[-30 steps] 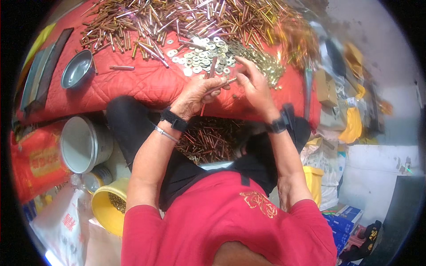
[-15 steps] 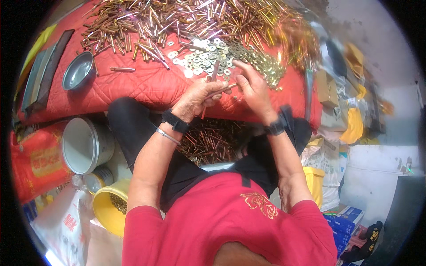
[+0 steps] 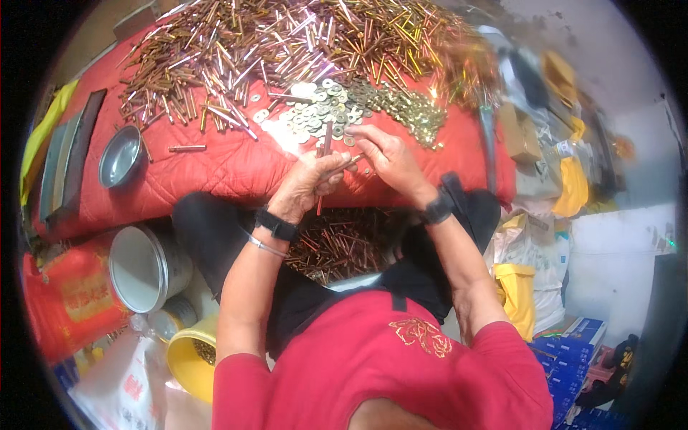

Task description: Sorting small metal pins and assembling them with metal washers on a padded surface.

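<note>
My left hand (image 3: 308, 180) is closed around copper-coloured metal rods. One rod (image 3: 327, 137) sticks up past the thumb, and another points toward my right hand. My right hand (image 3: 395, 162) is bent at that rod's tip, thumb and forefinger drawn together. Whatever small piece lies between those fingertips is too small to tell. Just beyond my hands lies a heap of pale flat washers (image 3: 313, 118) on a red quilted cover (image 3: 215, 175). Small brass-coloured pieces (image 3: 417, 120) form a pile to their right. Behind them spreads a large heap of similar rods (image 3: 229, 57).
A metal bowl (image 3: 120, 159) and a loose rod (image 3: 188, 148) sit at the left, near long grey bars (image 3: 68, 158). More rods (image 3: 333, 251) lie below, between my knees. A white bucket (image 3: 143, 269) and a yellow bucket (image 3: 188, 365) stand lower left. Cardboard (image 3: 519, 132) is at right.
The whole view has shifted slightly, so the quilt and heaps appear further left. My right fingers have curled in closer to the rod's tip. The left hand keeps its hold.
</note>
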The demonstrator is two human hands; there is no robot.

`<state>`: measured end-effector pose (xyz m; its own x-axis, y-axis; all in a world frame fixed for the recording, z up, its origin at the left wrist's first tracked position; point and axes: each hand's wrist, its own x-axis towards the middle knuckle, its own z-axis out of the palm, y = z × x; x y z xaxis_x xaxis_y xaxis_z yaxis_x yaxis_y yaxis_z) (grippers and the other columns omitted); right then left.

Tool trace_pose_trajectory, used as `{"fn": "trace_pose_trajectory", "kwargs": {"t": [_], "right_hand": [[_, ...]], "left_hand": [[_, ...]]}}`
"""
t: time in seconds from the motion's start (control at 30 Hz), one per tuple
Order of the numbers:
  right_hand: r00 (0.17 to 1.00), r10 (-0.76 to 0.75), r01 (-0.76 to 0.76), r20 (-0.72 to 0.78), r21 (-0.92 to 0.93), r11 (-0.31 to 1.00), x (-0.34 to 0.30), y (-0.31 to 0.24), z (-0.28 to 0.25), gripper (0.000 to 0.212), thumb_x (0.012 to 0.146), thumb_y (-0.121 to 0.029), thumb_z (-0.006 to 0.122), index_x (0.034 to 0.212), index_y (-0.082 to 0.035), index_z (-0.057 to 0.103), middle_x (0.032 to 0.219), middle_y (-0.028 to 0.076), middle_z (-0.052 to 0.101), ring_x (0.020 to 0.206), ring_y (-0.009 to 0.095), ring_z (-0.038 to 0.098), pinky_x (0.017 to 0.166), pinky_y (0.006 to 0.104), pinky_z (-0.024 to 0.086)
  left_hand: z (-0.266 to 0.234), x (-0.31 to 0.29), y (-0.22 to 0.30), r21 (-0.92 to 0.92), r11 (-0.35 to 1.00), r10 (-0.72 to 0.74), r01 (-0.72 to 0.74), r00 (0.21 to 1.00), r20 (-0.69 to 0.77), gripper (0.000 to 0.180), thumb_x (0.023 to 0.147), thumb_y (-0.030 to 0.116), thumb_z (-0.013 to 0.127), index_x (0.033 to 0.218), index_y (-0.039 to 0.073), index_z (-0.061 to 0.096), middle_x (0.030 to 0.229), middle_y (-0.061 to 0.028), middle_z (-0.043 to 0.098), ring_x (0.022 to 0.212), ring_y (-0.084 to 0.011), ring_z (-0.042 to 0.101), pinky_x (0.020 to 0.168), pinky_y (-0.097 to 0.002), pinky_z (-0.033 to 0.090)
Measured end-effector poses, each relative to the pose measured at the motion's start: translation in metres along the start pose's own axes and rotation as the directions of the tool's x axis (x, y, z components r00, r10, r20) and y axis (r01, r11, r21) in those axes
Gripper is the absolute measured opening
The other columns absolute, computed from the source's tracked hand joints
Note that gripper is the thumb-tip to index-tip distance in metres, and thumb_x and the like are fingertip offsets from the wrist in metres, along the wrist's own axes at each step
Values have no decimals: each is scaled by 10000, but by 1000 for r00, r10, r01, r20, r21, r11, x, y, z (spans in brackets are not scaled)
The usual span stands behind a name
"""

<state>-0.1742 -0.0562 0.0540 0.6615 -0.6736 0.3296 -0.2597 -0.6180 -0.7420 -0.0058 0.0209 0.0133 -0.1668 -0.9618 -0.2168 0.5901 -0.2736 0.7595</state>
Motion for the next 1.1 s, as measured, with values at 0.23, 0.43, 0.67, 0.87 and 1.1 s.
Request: {"fn": "trace_pose_trajectory", "kwargs": {"t": [0.23, 0.43, 0.67, 0.87, 1.1], "right_hand": [[999, 39, -39, 13, 2, 999, -1, -3, -1, 251, 935, -176, 512, 1138, -55, 594, 910, 150, 646, 856, 267, 637, 783, 345, 488], [976, 206, -212, 71, 83, 974, -3, 3, -5, 285, 938, -169, 506, 1197, -69, 569, 886, 125, 633, 815, 223, 614, 747, 332, 482], [912, 313, -391, 264, 334, 857, 0, 11, -30, 275, 963, -174, 460, 1178, -56, 584, 735, -7, 573, 655, 87, 548, 611, 255, 460], [953, -16, -104, -302, -378, 920, 51, 93, -45, 146, 841, -138, 557, 888, -19, 626, 795, 172, 610, 766, 304, 605, 695, 389, 481], [956, 32, -270, -292, -829, 490, 117, 169, -50, 120, 786, -70, 551, 876, -22, 615, 910, 169, 613, 895, 342, 609, 768, 444, 508]], "left_hand": [[-14, 7, -2, -46, 993, -105, 105, 994, 13, 295, 857, 175, 652, 1075, 83, 476, 787, -81, 644, 465, -22, 443, 354, -152, 291], [-4, 4, 1, 10, 999, -53, 53, 997, -54, 323, 866, 188, 640, 1123, 75, 480, 764, -76, 639, 450, -24, 427, 364, -154, 299], [13, -8, 4, 640, 761, 102, -103, 994, 39, 231, 863, 259, 657, 858, 29, 676, 675, 11, 575, 567, -45, 443, 515, -229, 356], [9, 2, -2, 578, 806, 239, -124, 963, -126, 270, 897, 310, 625, 892, 43, 667, 682, 54, 547, 579, -22, 411, 507, -199, 309], [11, 0, 11, 282, 959, 86, -13, 965, -247, 331, 924, 373, 547, 902, 50, 615, 619, 59, 464, 489, -21, 335, 438, -187, 230]]}}
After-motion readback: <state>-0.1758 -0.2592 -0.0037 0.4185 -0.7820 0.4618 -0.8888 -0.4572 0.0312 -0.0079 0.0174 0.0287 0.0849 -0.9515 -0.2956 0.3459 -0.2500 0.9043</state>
